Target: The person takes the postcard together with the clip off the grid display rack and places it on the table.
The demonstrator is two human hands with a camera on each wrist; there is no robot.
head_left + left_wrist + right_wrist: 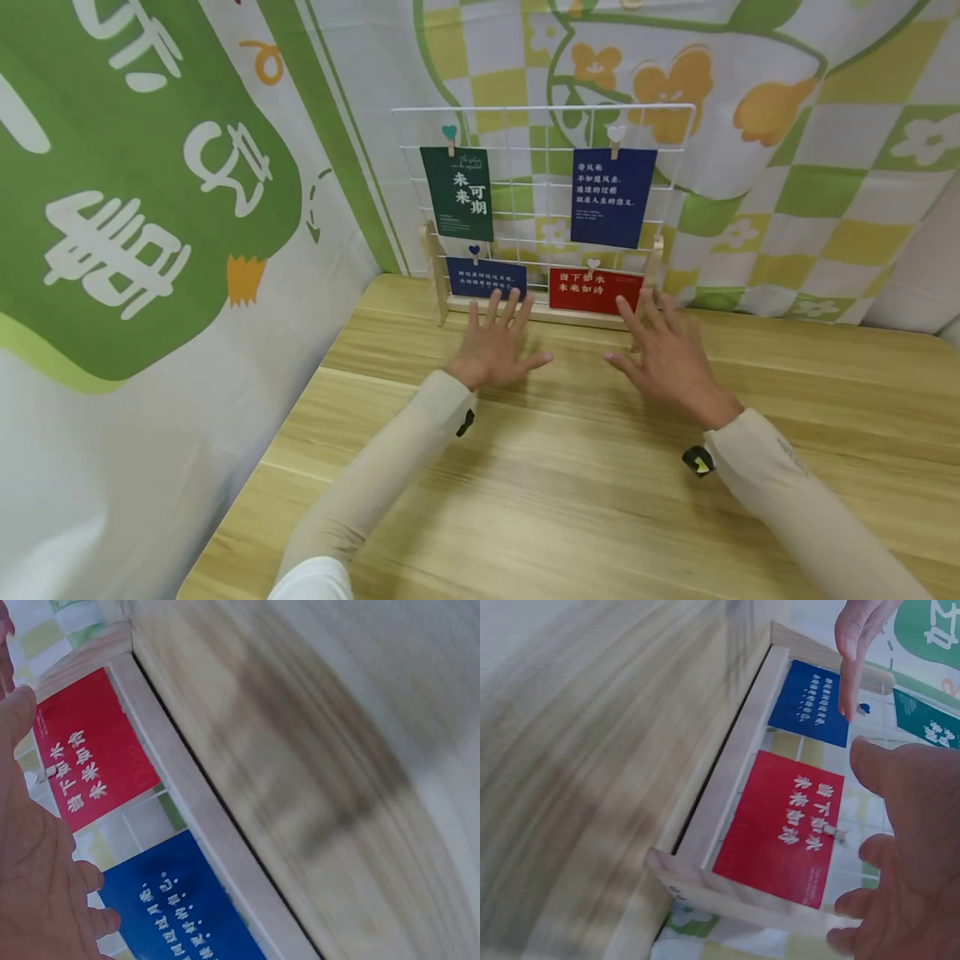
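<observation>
Left hand (495,346): fingers spread wide, holding nothing, in front of the small blue card (487,277); whether the fingertips touch it cannot be told.
Right hand (671,358): also spread wide and grasping nothing, before the red card (577,296) and the right wooden upright (657,258); contact is again unclear.
Display rack (525,107): upright near the far edge of the table, a rectangular white wire grid set in a pale wooden base.
Likely handling: light for its width, I would judge; stiff in the wood, slightly springy in the thin wire, and probably easy to tip if pushed high up.
Where to hold: best low on the two wooden uprights, one per hand, or along the base rail (199,810), clear of the cards.
Upper cards: dark green card (457,221) at left, navy card (611,229) at right, both tall rectangles with white lettering; thin, likely to crease.
Clips: tiny wooden pegs with heart tops, teal (449,132), dark blue (474,251) and two white; probably easily knocked askew.
Table (540,467): smooth-looking, pale yellow-brown wood grain.
Backdrop (810,187): softly rippled cloth, green and yellow checks with flowers.
</observation>
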